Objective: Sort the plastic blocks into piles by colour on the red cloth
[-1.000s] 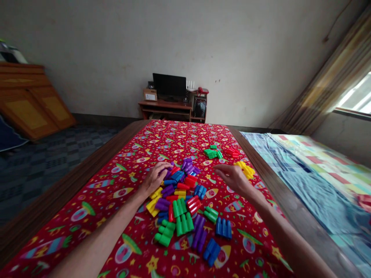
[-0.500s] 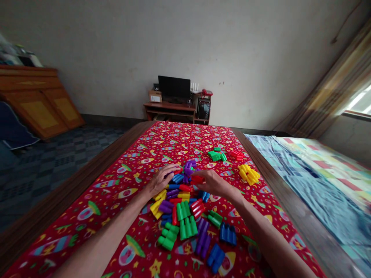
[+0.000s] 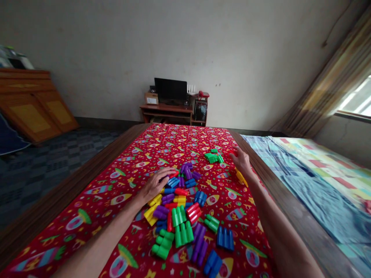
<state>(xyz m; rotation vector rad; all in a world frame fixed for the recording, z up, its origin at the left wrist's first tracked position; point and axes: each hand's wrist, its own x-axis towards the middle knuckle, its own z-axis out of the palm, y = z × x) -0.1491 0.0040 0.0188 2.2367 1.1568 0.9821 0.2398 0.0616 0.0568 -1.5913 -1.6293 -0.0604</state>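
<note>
Moved: my right hand now reaches the yellow blocks, away from the pile of plastic blocks.
Right grip: narrow, contents hidden.
Left hand: resting on the pile, hold unclear.

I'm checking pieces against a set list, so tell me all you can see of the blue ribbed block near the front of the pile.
It is a glossy blue plastic block made of parallel rounded tubes joined side by side, apparently four. It lies flat on the red rocket-print cloth, at the near right of the pile, with a green block on its left. It seems to touch only the cloth.
</note>
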